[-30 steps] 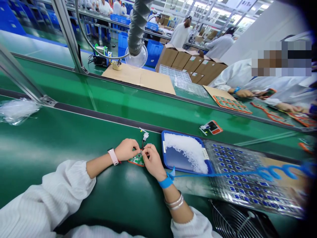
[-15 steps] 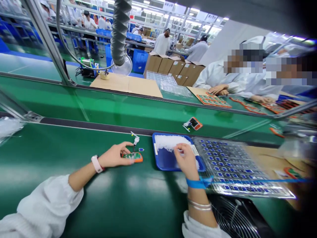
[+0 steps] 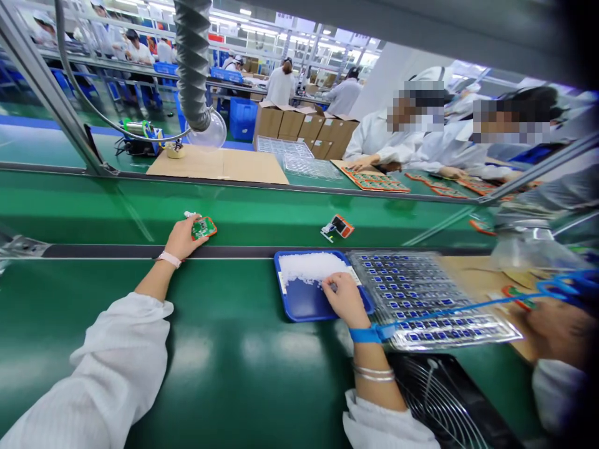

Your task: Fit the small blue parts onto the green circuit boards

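My left hand (image 3: pixel 181 239) is stretched out over the raised green strip behind the bench edge. Its fingers are closed on a green circuit board (image 3: pixel 204 229) with an orange rim, and a small white piece shows beside the fingertips. My right hand (image 3: pixel 345 299) is over the right side of a blue tray (image 3: pixel 306 307), thumb and forefinger pinched together. Whatever lies between those fingertips is too small to make out. Tiny white pieces (image 3: pixel 311 267) are heaped along the tray's far side. A blue strap (image 3: pixel 367 335) circles my right wrist.
Right of the tray lies a clear plastic tray (image 3: pixel 421 299) of small blue parts. A black fan (image 3: pixel 444 396) stands nearer. Another orange-rimmed device (image 3: pixel 340 227) rests on the green strip. A co-worker's hand (image 3: pixel 559 327) is at far right; other people sit across.
My left hand has carried the circuit board away from the bench top, left and farther out onto the green strip. My right hand stays pinched over the tray. The camera view has shifted.
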`<action>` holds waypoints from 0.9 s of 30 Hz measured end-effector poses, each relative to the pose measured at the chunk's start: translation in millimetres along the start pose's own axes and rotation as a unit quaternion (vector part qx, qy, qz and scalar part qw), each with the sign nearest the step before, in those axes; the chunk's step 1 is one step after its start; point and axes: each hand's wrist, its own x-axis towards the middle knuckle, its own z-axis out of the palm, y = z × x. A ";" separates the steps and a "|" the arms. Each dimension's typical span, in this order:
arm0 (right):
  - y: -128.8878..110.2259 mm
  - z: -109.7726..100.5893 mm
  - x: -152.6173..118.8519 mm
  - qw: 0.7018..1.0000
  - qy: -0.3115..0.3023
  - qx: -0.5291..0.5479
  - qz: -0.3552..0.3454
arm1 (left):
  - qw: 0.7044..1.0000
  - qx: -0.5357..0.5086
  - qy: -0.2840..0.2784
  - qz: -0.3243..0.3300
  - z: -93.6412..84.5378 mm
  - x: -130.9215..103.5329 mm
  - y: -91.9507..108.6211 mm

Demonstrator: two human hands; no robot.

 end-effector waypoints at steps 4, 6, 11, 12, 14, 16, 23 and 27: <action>0.2 0.4 -0.2 1.000 -0.001 -0.003 -0.005 | 0.995 0.095 0.029 0.023 0.2 -4.4 -17.5; -1.3 1.1 -0.6 1.000 -0.003 -0.002 -0.011 | 0.990 0.127 0.059 0.012 0.5 -5.6 -18.7; -6.0 3.4 -1.6 0.999 -0.009 0.010 -0.032 | 0.989 0.121 0.080 0.010 4.0 -9.2 -9.6; -6.6 3.6 -1.6 0.999 -0.010 0.014 -0.035 | 0.991 0.113 0.075 0.019 5.4 -10.0 -7.1; -7.2 3.4 -1.6 0.999 -0.016 0.024 -0.037 | 0.992 0.098 0.062 0.039 8.5 -11.4 -2.6; -7.1 2.1 -1.5 0.998 -0.022 0.034 -0.037 | 0.993 0.087 0.052 0.056 11.2 -12.3 0.4; -6.9 -1.5 -2.2 0.999 -0.026 0.029 -0.031 | 0.993 0.086 0.045 0.068 14.1 -12.0 -1.6; -9.6 -0.6 -2.3 0.998 -0.034 0.031 -0.036 | 0.994 0.075 0.035 0.076 15.1 -11.6 -3.6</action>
